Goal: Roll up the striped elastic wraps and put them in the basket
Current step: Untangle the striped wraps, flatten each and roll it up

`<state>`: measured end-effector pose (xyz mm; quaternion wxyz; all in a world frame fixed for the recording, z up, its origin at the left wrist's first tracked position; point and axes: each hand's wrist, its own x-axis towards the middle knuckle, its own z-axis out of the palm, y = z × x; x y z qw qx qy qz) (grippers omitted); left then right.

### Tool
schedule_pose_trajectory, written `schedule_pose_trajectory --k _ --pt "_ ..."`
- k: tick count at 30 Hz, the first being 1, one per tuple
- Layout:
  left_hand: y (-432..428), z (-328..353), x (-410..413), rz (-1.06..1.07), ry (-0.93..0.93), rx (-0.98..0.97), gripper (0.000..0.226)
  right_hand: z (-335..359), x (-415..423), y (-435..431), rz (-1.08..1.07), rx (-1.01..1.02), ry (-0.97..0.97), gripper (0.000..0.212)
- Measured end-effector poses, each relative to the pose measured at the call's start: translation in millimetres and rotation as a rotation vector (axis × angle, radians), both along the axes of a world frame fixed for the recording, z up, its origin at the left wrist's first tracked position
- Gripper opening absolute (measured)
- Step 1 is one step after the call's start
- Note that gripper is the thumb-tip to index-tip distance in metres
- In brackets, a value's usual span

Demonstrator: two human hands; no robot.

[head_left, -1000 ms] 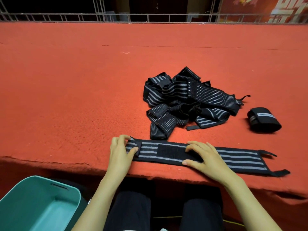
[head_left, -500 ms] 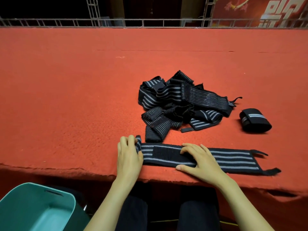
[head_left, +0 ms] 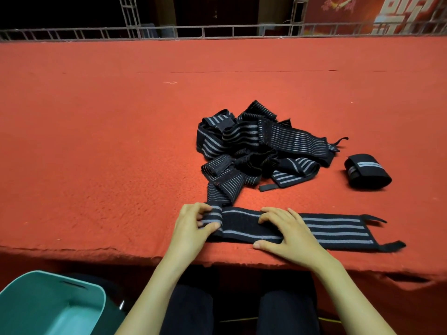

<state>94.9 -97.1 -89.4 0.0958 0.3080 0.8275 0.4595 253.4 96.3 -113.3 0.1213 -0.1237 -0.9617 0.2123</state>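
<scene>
The rolling step is judged to be in hand, and only at its start. A black elastic wrap with grey stripes (head_left: 338, 232) is laid flat along the near edge of the red carpeted surface (head_left: 96, 141), running from nine o'clock to three o'clock in front of the person. Its nine o'clock end is turned over into a small first coil, which is gripped by the left hand (head_left: 193, 226), the fingers (head_left: 203, 209) and thumb curled round it. The right hand (head_left: 287, 235) is held open and pressed on the wrap's dark fastening patch, with nothing grasped, so that the band is kept flat.

A tangled pile of black striped wraps (head_left: 254, 151) is seen at twelve o'clock, just beyond the flat one; whether its nearest strip touches the coil cannot be told. A rolled black wrap with grey stripes (head_left: 367, 171) sits at two o'clock, apart from the pile. A teal plastic basket (head_left: 36, 298) is placed at seven o'clock, below the edge of the surface.

Most of the task is judged undone. For the next move, the coil would need to be rolled toward three o'clock with the edges kept in line and some tension held, the right hand being slid along ahead of it
</scene>
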Motion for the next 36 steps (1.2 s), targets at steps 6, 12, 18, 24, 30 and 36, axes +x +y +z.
schedule_pose_trajectory --k 6,12,18,24,30,36 --pt "6.4 4.2 0.8 0.055 -0.16 -0.157 0.051 11.4 6.4 13.4 0.019 -0.015 -0.013 0.056" --pt "7.4 8.0 4.0 0.07 -0.207 -0.059 0.046 13.9 6.4 8.5 0.005 0.002 -0.016 0.055" --pt "-26.2 9.8 -5.8 0.195 -0.276 0.074 0.041 11.7 -14.1 -18.0 0.079 0.02 -0.053 0.068" --pt "-47.7 8.4 -11.8 0.196 0.14 -0.072 0.041 14.4 -39.9 -46.3 0.141 0.037 -0.06 0.063" --pt "-31.8 1.3 4.1 -0.098 0.368 -0.106 0.047 9.5 -27.7 -35.2 0.09 -0.012 -0.078 0.075" --pt "-21.7 4.5 12.4 -0.196 0.2 0.015 0.022 11.0 -1.4 -10.7 0.027 -0.026 -0.126 0.074"
